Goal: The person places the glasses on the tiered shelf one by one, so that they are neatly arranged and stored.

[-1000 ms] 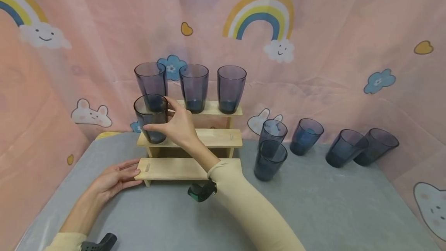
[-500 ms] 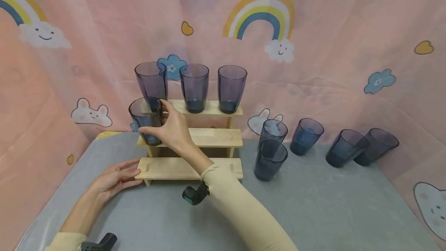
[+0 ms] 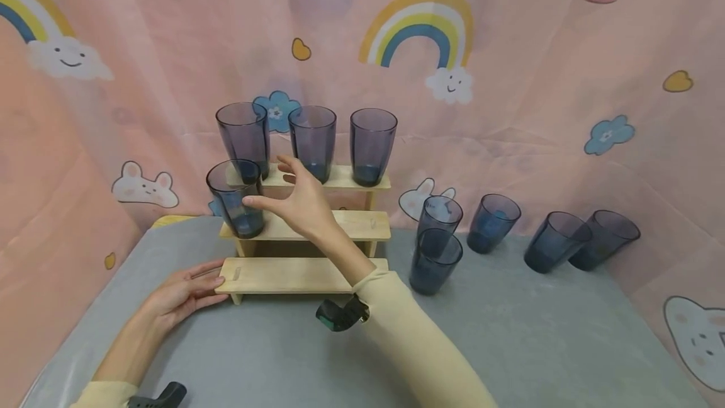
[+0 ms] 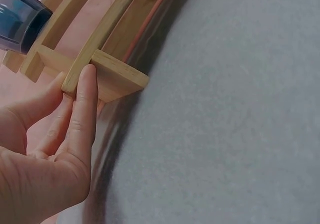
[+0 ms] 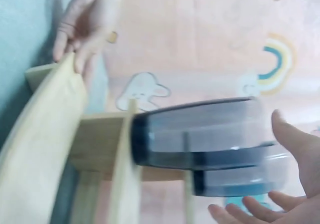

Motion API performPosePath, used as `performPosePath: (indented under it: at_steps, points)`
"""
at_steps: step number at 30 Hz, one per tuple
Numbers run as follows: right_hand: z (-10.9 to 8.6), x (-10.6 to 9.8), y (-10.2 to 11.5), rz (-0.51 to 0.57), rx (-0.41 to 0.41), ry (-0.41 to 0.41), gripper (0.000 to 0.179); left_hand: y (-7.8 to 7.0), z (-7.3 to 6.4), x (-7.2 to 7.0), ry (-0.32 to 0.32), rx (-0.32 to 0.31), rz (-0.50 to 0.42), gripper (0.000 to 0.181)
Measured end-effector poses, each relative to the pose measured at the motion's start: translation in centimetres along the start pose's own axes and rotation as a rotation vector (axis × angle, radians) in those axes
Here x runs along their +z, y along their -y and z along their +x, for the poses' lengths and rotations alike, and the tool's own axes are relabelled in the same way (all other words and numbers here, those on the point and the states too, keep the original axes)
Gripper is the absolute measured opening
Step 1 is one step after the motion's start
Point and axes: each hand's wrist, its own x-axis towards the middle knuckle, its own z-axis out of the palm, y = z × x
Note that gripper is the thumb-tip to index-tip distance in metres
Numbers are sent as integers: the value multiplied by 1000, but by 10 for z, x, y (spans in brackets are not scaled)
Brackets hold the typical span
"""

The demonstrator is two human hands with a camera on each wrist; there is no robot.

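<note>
A three-step wooden display stand [image 3: 306,276] sits on the table. Upright at the left end of its middle step is a blue-purple glass tumbler [image 3: 233,201]. Just right of that tumbler is my right hand [image 3: 308,203], its thumb and fingers spread around nothing; the right wrist view shows a gap between hand [image 5: 300,169] and glass. My left hand [image 4: 55,149] pinches the left end of the lowest step between thumb and fingers. Three matching tumblers stand on the top step: left [image 3: 240,134], middle [image 3: 313,143] and right [image 3: 374,143].
Several more tumblers are on the grey table [image 3: 510,345] to the right of the stand: two near ones [image 3: 435,263] overlap in view, one [image 3: 493,224] is behind, and two [image 3: 555,243] lean farther right. A pink patterned cloth [image 3: 510,49] hangs behind.
My right hand moved the tumbler slightly left on the middle step, then let go and drew back to the right. The left hand stayed at the lowest step.
</note>
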Motion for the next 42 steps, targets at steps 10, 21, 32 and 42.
performPosePath:
  at_steps: [10,21,32,42]
  points:
    - [-19,-45,7,-168,50,146,87,-1,-3,0,-5,-9,-18,80]
    - [-42,-74,-33,-194,-144,184,80,1,0,0,-16,-10,-16,80]
    - [-69,-119,-65,-277,-152,118,79,2,0,-2,-10,-13,-46,79]
    - [-97,-161,-93,-423,-115,-20,78,0,0,-2,-29,-14,-32,82]
